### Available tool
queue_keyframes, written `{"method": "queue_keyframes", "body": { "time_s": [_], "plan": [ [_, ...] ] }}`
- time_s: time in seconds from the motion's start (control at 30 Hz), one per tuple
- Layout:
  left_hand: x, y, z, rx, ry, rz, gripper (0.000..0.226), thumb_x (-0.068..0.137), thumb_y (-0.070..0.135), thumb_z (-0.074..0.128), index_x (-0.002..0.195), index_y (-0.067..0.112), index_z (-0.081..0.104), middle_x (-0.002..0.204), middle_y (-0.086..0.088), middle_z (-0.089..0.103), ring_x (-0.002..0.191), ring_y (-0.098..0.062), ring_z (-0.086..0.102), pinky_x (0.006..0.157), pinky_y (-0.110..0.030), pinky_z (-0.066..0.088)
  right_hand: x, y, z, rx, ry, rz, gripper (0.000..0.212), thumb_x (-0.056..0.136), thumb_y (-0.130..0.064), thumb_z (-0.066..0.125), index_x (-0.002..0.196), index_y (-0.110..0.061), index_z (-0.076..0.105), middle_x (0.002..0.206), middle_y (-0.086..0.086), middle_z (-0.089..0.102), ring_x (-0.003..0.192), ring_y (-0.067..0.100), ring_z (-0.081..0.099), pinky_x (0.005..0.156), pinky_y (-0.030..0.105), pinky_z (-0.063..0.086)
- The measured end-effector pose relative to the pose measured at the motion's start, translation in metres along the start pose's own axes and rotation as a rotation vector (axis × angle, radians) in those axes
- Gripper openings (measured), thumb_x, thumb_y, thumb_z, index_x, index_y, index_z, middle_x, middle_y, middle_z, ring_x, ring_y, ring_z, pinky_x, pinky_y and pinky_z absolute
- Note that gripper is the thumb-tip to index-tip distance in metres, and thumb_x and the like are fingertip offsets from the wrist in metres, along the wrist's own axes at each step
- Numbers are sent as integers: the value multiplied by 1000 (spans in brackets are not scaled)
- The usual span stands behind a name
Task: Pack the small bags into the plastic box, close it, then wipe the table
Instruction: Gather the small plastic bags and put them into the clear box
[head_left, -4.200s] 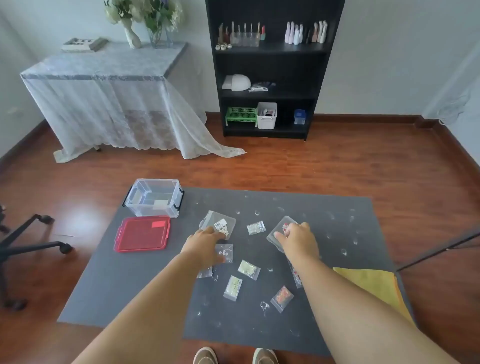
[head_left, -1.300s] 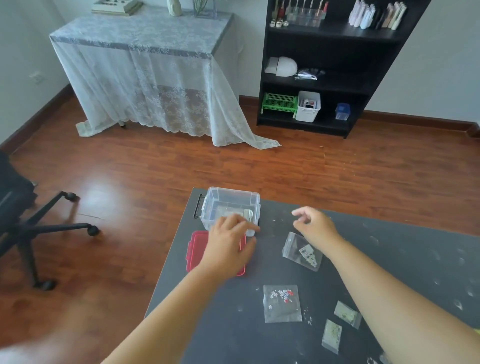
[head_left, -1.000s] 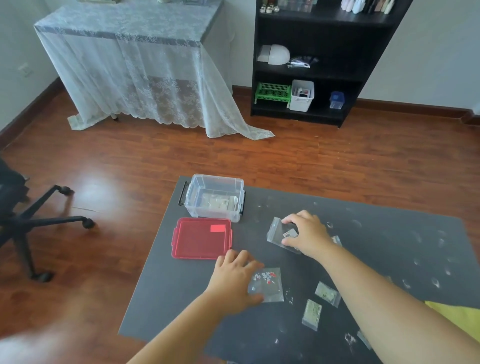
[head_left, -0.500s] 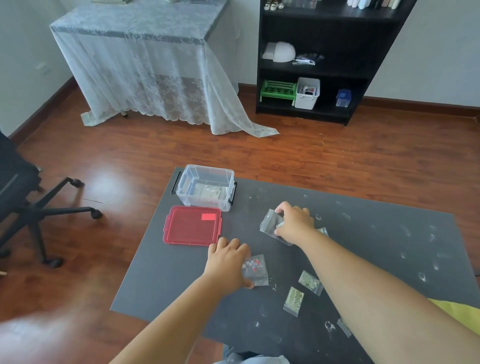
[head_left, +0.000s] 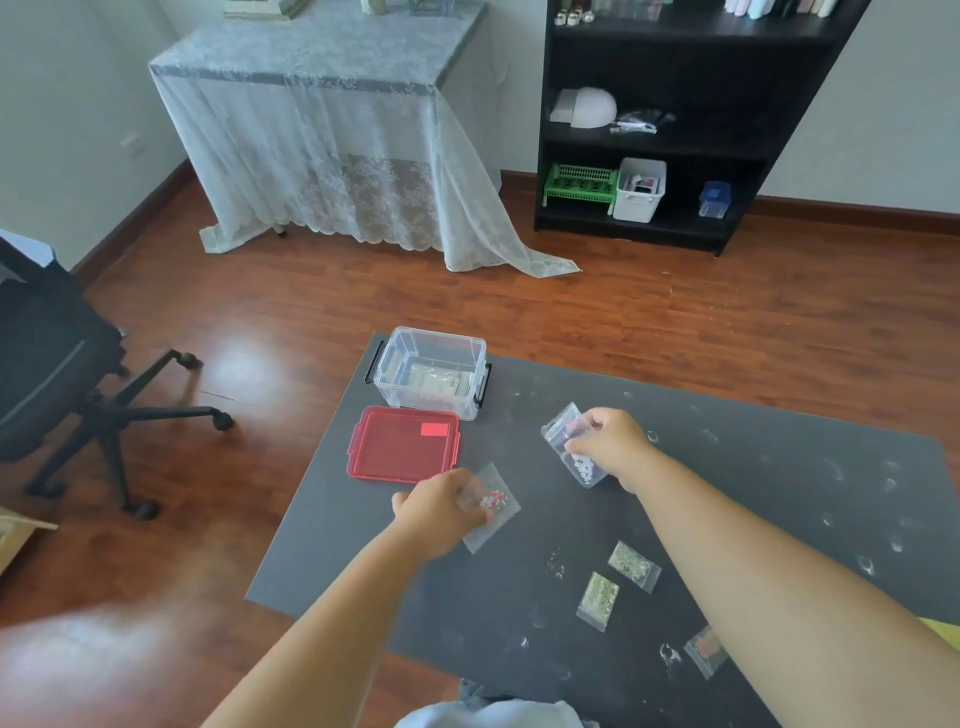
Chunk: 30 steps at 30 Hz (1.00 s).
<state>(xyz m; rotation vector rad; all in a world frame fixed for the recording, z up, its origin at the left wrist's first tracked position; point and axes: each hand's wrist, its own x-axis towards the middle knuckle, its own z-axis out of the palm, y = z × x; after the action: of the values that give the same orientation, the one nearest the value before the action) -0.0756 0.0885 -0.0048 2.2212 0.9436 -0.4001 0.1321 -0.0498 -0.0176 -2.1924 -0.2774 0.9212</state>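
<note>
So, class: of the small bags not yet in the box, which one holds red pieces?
The bag in the left hand, nearest the red lid; the right hand's bag holds white ones.

**Inspection: bags, box, lid, counter**

The clear plastic box (head_left: 430, 371) stands upright and open at the far left corner of the dark grey counter (head_left: 779, 467), with pale bags lying flat inside. Its red lid (head_left: 404, 443) lies flat just in front of it. One clear bag with red and white bits (head_left: 493, 506) is lifted at the left hand; another with white bits (head_left: 574, 447) is tilted at the right hand. Two greenish bags (head_left: 615, 579) and one orange-filled bag (head_left: 705, 650) lie flat nearer the front edge.
</note>
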Motion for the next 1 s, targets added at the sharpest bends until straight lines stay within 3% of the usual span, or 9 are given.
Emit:
{"method": "queue_keyframes", "body": {
  "time_s": [0.13,0.27,0.4,0.5,0.57,0.67,0.77,0.83,1.0],
  "plan": [
    [9,-1,-31,-138,66,8,10,77,42,64,76,39,55,75,16,61,73,-10,57,84,-38,37,1,-31,-3,230,10,-7,12,81,-6,65,90,-14,69,84,-2,63,69,14,56,58,25,40],
    [23,-3,-71,-337,145,35,19,74,42,64,83,25,62,68,10,60,61,-16,53,65,-32,39,6,-86,2,322,61,-115,26,86,-4,53,80,-24,67,87,-10,64,73,9,54,60,25,37],
    [38,-12,-107,-453,201,56,3,81,31,68,81,33,65,81,2,68,52,-10,57,51,-24,43,10,-140,23,193,63,-298,33,87,-7,43,85,-31,66,79,-6,63,67,14,54,62,28,42],
    [44,-24,-126,-476,270,35,10,70,42,66,78,37,65,89,-1,69,72,-23,62,72,-40,51,15,-164,50,50,4,-429,34,88,-6,44,90,-32,66,83,0,66,63,17,54,56,31,47],
    [48,-33,-136,-481,301,18,11,67,44,63,77,40,63,88,5,68,78,-24,60,85,-46,48,20,-171,68,-131,-27,-458,34,90,-8,43,97,-34,65,92,-4,66,74,16,60,70,36,52],
    [54,-42,-148,-472,314,11,12,70,45,61,78,36,61,86,9,67,75,-22,55,90,-51,44,30,-172,90,-452,-49,-408,38,92,-12,42,110,-41,59,108,-9,64,105,18,56,96,39,31],
    [62,-46,-160,-424,340,53,7,75,44,60,72,39,56,69,17,58,62,-16,45,75,-48,41,36,-167,104,-576,-119,-359,45,90,-12,43,119,-44,55,111,-10,65,118,19,48,96,38,24],
    [69,-44,-167,-342,388,80,10,77,44,60,71,43,52,65,16,54,63,-13,46,75,-41,34,36,-163,107,-523,-127,-346,50,88,-10,43,122,-45,55,108,-14,64,119,18,44,89,34,22],
    [93,-27,-171,-116,391,197,19,85,38,60,98,41,46,78,20,63,84,-8,54,82,-34,18,34,-150,94,-362,103,-444,50,85,-1,47,117,-37,60,115,-10,60,117,18,46,91,35,25]
  ]
}}
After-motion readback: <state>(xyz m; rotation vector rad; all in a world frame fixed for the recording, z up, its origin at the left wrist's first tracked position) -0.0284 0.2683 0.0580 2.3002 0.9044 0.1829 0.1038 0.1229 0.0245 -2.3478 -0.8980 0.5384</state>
